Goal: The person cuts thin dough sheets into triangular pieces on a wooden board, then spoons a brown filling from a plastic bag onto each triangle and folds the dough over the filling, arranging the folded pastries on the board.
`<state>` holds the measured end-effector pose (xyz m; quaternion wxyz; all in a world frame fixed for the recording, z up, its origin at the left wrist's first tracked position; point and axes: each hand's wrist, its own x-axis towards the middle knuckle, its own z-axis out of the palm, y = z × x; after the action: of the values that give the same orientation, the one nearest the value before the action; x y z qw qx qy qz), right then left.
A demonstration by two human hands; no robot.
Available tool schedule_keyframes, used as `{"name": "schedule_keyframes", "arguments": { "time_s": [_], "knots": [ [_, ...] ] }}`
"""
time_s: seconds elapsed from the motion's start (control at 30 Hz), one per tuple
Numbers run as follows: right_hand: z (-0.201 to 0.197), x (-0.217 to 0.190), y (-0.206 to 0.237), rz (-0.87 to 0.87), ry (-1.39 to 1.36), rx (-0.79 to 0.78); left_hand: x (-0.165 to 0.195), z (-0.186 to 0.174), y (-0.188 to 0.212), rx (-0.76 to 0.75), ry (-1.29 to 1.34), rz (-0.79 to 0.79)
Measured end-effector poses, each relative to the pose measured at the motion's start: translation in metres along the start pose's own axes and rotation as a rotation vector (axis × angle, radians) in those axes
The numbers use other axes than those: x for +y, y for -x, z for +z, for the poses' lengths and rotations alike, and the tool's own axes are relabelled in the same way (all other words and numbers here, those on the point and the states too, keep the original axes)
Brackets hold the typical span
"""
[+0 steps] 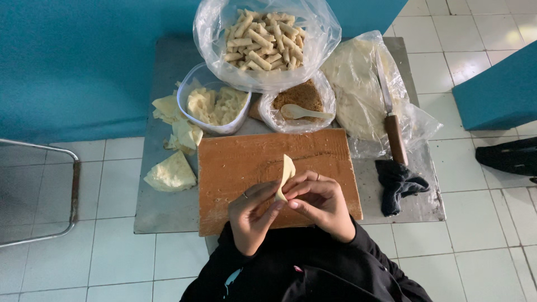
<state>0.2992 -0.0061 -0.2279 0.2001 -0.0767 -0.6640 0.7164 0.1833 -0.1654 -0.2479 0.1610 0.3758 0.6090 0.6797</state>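
Note:
Both my hands hold one pale dough wrapper (286, 172) over the near half of a brown wooden board (246, 162). My left hand (251, 215) pinches its lower end from the left. My right hand (323, 202) closes on it from the right, and the wrapper's pointed tip sticks up above the fingers. Each hand wears a ring. Behind the board stand a bag of brown filling (299, 95) with a pale spoon (302, 113) in it and a large clear bag of finished rolls (264, 40).
A clear bowl of dough scraps (215, 105) and loose torn wrappers (170, 172) lie left on the grey metal table (168, 210). A stack of wrappers in plastic (358, 89), a wooden-handled knife (391, 120) and a dark cloth (398, 183) lie right. A metal frame (72, 190) stands far left.

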Motion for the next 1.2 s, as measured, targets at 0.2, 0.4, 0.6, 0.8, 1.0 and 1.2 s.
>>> {"name": "schedule_keyframes", "arguments": {
  "time_s": [0.2, 0.4, 0.6, 0.8, 1.0, 1.2],
  "knots": [
    [-0.002, 0.003, 0.0, -0.008, -0.02, -0.001, 0.004, 0.002, -0.004, -0.031, 0.057, -0.051],
    [-0.001, 0.001, 0.0, 0.005, -0.005, 0.02, 0.015, 0.003, -0.009, -0.037, -0.11, 0.068],
    [0.002, -0.002, -0.001, 0.009, 0.024, 0.038, 0.022, 0.003, -0.012, -0.062, -0.17, 0.093],
    [0.0, 0.001, 0.0, 0.015, -0.01, 0.028, 0.026, 0.002, -0.014, -0.077, -0.218, 0.097],
    [-0.002, 0.008, -0.002, -0.02, 0.103, 0.04, 0.024, 0.0, -0.015, -0.117, -0.17, 0.099],
    [0.004, 0.006, -0.005, -0.081, 0.15, 0.08, 0.013, 0.0, -0.012, -0.183, -0.218, 0.003]
  ]
}}
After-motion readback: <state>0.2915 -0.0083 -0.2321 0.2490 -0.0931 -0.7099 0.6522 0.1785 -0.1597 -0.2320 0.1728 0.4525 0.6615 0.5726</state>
